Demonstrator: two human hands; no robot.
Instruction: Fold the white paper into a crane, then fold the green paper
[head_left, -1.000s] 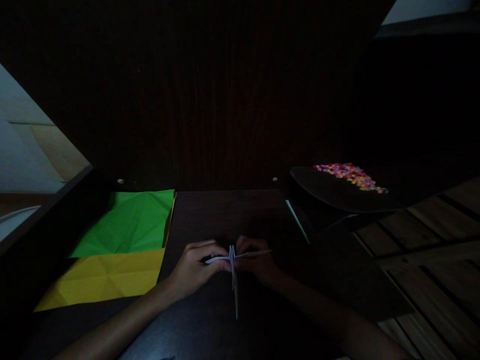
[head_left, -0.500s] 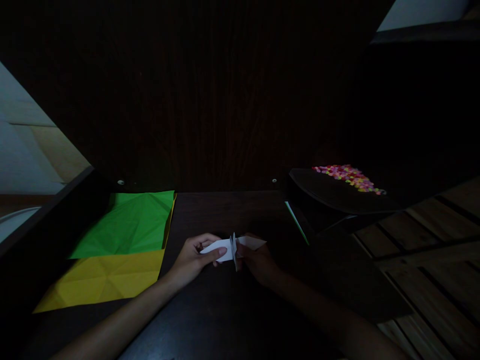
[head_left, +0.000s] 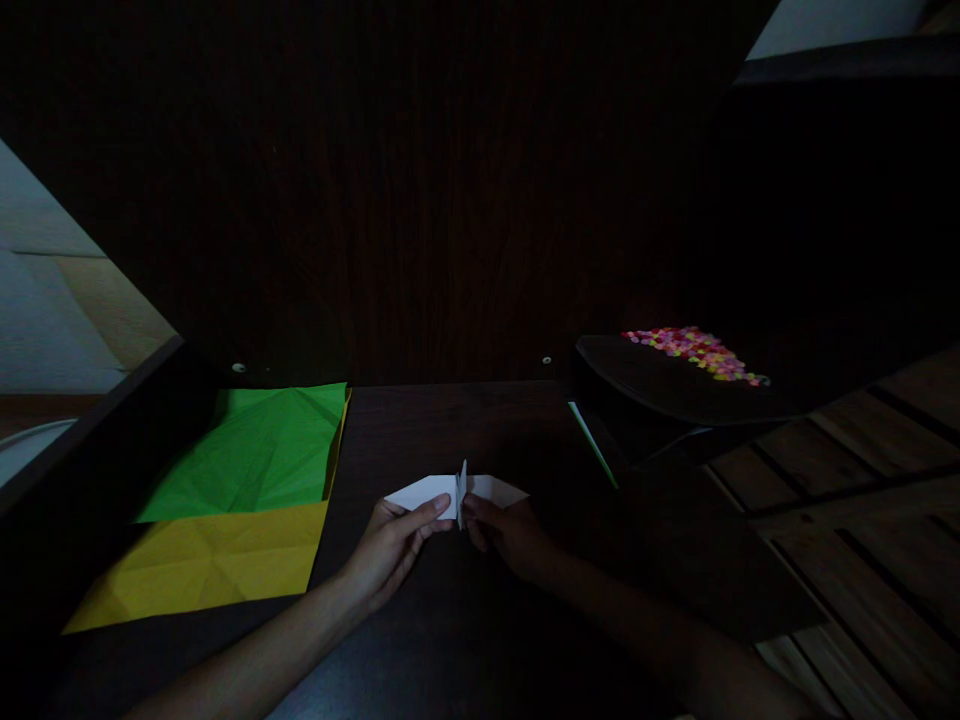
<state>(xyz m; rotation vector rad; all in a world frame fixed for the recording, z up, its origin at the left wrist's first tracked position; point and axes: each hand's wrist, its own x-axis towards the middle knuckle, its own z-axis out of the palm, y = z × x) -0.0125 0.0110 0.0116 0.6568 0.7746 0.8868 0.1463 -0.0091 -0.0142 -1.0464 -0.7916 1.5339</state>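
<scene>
Head view: I'm pinching the folded white paper [head_left: 454, 491] in both grips, left hand [head_left: 394, 545] and right hand [head_left: 506, 535], right of the green sheet [head_left: 251, 450].

A folded paper [head_left: 454, 492] is held at frame centre; two sheets [head_left: 225, 500] are laid at its left, overlapped.

A small white folded paper [head_left: 456, 492] sat above the dark desk, two flat flaps spread sideways from a raised centre crease, pinched from below on both sides.
</scene>
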